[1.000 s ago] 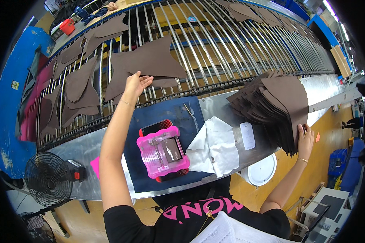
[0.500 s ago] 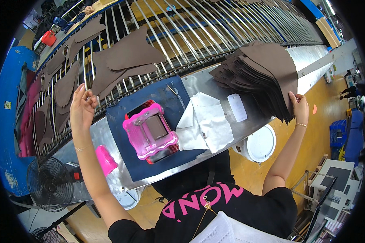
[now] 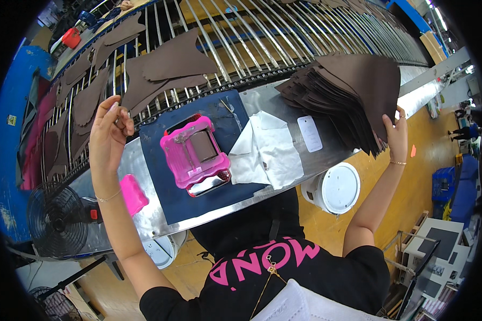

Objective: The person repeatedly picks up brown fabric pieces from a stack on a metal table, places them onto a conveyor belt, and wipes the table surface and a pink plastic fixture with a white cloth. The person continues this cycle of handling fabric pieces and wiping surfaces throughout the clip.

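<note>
At the right, a fanned stack of brown leather-like cut pieces lies on the metal table, overhanging its near edge. My right hand pinches the edge of the top brown piece, thumb above; the fingers underneath are partly hidden. My left hand is raised at the left near the rod conveyor, its fingers loosely bent and apart with nothing visible in them. Beyond it, more brown cut pieces lie spread on the rods. Between my hands sits a pink tray-like case with a small brown rectangle inside.
The case rests on a dark blue mat. Beside it lie a crumpled white cloth and a white tag. A pink piece and a black fan are at the left. A lidded white bucket stands below the table.
The top brown piece now bulges upward over the stack, its right edge moved right in my right hand. My left hand has risen slightly, and the view has shifted a little.
</note>
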A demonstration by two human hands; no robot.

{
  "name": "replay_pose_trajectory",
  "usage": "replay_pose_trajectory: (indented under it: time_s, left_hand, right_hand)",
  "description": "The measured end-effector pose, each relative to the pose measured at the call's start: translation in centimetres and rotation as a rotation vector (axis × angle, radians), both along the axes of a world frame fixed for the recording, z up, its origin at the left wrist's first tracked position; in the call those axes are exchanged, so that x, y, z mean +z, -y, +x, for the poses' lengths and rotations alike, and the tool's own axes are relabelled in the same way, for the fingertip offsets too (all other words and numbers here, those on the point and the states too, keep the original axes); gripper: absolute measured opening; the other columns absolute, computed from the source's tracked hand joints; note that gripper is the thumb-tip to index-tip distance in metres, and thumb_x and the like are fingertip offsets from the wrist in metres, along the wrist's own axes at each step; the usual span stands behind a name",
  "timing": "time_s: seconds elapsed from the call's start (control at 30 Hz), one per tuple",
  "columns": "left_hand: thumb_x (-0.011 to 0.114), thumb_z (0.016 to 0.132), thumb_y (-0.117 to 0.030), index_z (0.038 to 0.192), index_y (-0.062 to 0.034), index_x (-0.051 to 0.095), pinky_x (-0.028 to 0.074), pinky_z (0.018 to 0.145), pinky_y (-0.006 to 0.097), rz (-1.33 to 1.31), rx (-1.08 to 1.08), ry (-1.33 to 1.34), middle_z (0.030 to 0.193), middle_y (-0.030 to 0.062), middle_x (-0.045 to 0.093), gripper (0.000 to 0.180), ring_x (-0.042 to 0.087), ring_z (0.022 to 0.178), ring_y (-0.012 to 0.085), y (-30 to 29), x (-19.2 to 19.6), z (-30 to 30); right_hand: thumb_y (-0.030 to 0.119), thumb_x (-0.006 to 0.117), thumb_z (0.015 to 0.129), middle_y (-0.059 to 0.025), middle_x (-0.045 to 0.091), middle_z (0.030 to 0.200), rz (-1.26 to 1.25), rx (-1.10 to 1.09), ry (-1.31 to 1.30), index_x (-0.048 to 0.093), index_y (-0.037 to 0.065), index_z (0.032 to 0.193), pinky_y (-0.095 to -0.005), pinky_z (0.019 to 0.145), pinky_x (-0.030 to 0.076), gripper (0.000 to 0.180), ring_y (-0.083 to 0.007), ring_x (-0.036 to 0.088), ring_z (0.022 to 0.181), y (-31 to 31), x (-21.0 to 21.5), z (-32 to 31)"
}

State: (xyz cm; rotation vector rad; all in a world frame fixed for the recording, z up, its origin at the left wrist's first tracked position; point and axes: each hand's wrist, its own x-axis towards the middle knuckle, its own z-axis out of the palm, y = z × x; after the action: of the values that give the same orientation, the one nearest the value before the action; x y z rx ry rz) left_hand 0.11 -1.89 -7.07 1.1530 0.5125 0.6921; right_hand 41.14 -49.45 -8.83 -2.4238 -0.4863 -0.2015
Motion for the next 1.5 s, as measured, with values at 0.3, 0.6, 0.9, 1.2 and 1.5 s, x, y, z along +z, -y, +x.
replay_pose_trajectory:
  time_s: [0.3,0.6,0.9,1.2,1.5]
  left_hand:
    - [0.057,0.095,-0.019,0.128,-0.0019,0.048,0.049,0.072,0.027,0.247,0.052,-0.032,0.105,0.0088,0.059,0.039,0.063,0.087,0.0202,5.4,2.6,5.8]
    - [0.059,0.095,-0.021,0.104,0.0029,0.06,0.045,0.043,0.023,0.364,0.228,-0.083,0.078,0.0129,0.067,0.025,0.064,0.057,0.0172,5.4,6.4,-1.5]
    - [0.069,0.089,-0.016,0.1,0.002,0.065,0.042,0.049,0.021,0.676,0.591,-0.354,0.073,0.0056,0.064,0.021,0.058,0.055,0.0106,4.4,7.2,-11.4]
    - [0.069,0.089,-0.01,0.093,0.0017,0.065,0.043,0.051,0.019,0.629,0.585,-0.488,0.073,0.0015,0.062,0.013,0.057,0.055,0.0079,5.5,4.0,-14.9]
    - [0.064,0.088,-0.001,0.085,0.0064,0.059,0.043,0.049,0.021,0.587,0.283,-0.58,0.07,0.0013,0.051,0.01,0.057,0.055,0.0066,6.6,-0.3,-10.3]
  right_hand:
    - [0.008,0.062,0.092,-0.0158,0.068,0.103,0.65,0.562,-0.088,0.041,0.002,0.133,-0.0226,0.072,0.053,0.045,-0.0142,0.066,0.089,-10.6,9.8,-10.3]
    - [0.012,0.068,0.089,-0.0037,0.063,0.095,0.65,1.108,-0.17,0.049,-0.003,0.125,-0.0207,0.066,0.046,0.044,-0.0074,0.054,0.079,-21.5,7.8,-13.8]
    - [0.015,0.069,0.085,-0.0173,0.066,0.075,0.338,1.371,-0.128,0.053,0.0,0.115,-0.0354,0.06,0.051,0.037,-0.0352,0.064,0.068,-28.9,1.6,-20.4]
    - [0.015,0.068,0.084,-0.016,0.063,0.071,0.258,1.391,0.036,0.059,0.002,0.104,-0.0385,0.058,0.049,0.025,-0.0337,0.062,0.066,-29.7,-0.3,-21.2]
    - [0.006,0.068,0.081,-0.0143,0.065,0.079,0.232,1.245,0.094,0.067,0.005,0.095,-0.0384,0.063,0.05,0.014,-0.0338,0.062,0.073,-24.5,-1.9,-16.8]
